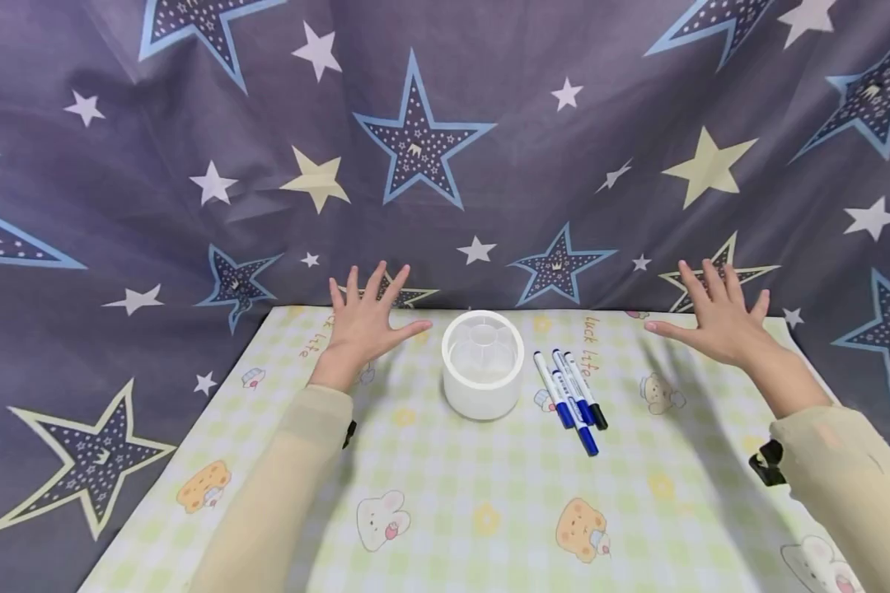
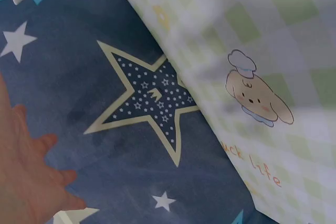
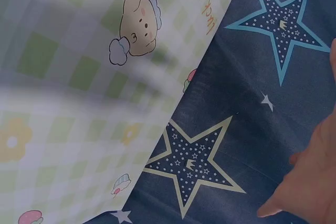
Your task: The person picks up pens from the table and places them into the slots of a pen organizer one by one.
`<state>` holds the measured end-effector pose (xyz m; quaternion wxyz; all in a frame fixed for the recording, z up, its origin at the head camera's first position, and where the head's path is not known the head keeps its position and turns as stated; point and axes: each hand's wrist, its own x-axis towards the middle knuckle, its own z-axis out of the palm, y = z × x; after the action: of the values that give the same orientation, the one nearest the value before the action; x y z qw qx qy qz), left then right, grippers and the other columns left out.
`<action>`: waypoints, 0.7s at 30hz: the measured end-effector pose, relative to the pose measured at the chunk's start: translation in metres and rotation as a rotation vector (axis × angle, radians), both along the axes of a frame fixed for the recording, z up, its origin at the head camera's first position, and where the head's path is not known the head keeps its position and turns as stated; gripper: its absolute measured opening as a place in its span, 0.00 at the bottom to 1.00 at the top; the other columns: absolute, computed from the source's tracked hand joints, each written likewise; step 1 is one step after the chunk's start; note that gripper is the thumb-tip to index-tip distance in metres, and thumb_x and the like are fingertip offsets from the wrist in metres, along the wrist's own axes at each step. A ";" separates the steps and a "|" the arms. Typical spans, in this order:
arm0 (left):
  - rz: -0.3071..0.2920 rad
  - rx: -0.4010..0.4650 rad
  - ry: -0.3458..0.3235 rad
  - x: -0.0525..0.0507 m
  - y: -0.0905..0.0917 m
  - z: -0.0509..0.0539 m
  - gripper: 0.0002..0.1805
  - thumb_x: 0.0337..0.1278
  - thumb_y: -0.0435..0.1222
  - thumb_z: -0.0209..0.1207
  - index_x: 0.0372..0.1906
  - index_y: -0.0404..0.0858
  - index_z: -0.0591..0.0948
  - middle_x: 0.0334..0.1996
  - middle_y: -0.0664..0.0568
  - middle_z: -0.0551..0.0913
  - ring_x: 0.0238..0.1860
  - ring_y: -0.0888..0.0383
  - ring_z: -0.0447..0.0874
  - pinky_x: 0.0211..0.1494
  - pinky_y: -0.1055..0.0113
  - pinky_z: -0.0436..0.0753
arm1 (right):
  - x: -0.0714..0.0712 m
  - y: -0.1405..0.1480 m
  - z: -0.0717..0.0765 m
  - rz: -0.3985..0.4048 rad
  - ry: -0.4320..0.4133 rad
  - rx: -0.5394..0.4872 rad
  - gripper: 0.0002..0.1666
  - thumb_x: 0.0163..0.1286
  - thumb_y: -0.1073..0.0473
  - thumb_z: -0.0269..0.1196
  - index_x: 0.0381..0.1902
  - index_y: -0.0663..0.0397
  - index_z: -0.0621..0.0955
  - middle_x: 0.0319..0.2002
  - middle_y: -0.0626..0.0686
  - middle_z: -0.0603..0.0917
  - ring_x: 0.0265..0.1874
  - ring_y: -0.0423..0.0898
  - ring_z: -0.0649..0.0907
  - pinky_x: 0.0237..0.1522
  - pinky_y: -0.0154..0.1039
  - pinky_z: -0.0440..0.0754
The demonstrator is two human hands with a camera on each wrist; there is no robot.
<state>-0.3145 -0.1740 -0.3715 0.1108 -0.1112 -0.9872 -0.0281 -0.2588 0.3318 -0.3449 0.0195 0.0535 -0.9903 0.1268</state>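
My left hand (image 1: pixel 365 327) is held out with spread fingers over the far left part of the table, holding nothing. My right hand (image 1: pixel 723 321), likewise spread and holding nothing, hovers over the far right part. Between them stands a white round holder (image 1: pixel 483 395) with clear dividers inside. Just right of it lie several whiteboard markers (image 1: pixel 569 394) in a loose bunch, most with blue caps and one with a black cap. In the wrist views, only parts of the left hand (image 2: pixel 26 166) and right hand (image 3: pixel 310 182) show at the frame edges.
A green-and-white checked tablecloth (image 1: pixel 445 478) with cartoon animals covers the table. A dark curtain (image 1: pixel 445 239) printed with stars hangs behind the table's far edge and down its left side.
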 end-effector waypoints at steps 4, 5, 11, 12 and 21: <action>-0.011 -0.012 0.001 0.001 0.005 0.001 0.57 0.46 0.82 0.43 0.80 0.65 0.42 0.82 0.51 0.43 0.80 0.33 0.36 0.77 0.28 0.34 | 0.004 0.001 -0.003 0.000 -0.009 -0.004 0.66 0.64 0.23 0.55 0.80 0.43 0.31 0.78 0.68 0.29 0.75 0.71 0.27 0.60 0.87 0.27; -0.016 -0.015 0.002 0.001 0.005 0.000 0.56 0.46 0.82 0.43 0.80 0.65 0.42 0.82 0.51 0.44 0.80 0.33 0.36 0.77 0.28 0.35 | 0.005 0.001 -0.003 0.002 -0.014 -0.007 0.66 0.64 0.23 0.55 0.80 0.42 0.31 0.78 0.68 0.29 0.75 0.71 0.28 0.60 0.87 0.27; -0.051 -0.020 -0.004 0.006 0.005 -0.005 0.56 0.47 0.81 0.43 0.80 0.66 0.41 0.82 0.50 0.46 0.80 0.33 0.39 0.76 0.28 0.37 | 0.008 -0.002 -0.005 0.022 -0.035 -0.012 0.67 0.63 0.24 0.57 0.80 0.42 0.31 0.78 0.67 0.29 0.76 0.72 0.32 0.60 0.87 0.31; -0.058 -0.023 -0.007 0.007 0.005 -0.006 0.56 0.47 0.81 0.43 0.80 0.65 0.41 0.82 0.50 0.46 0.80 0.33 0.39 0.76 0.28 0.36 | 0.008 -0.003 -0.006 0.025 -0.037 -0.012 0.67 0.63 0.23 0.57 0.80 0.42 0.31 0.78 0.67 0.30 0.76 0.71 0.32 0.60 0.87 0.32; -0.108 -0.037 -0.029 0.012 0.009 -0.005 0.54 0.50 0.80 0.43 0.79 0.66 0.40 0.82 0.51 0.47 0.80 0.34 0.39 0.77 0.29 0.36 | 0.009 -0.003 -0.015 0.048 -0.037 -0.013 0.69 0.62 0.24 0.59 0.80 0.46 0.33 0.78 0.70 0.34 0.76 0.74 0.36 0.62 0.86 0.36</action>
<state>-0.3023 -0.1654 -0.3767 0.0928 -0.1659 -0.9816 -0.0174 -0.2496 0.3286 -0.3597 -0.0015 0.0747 -0.9881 0.1347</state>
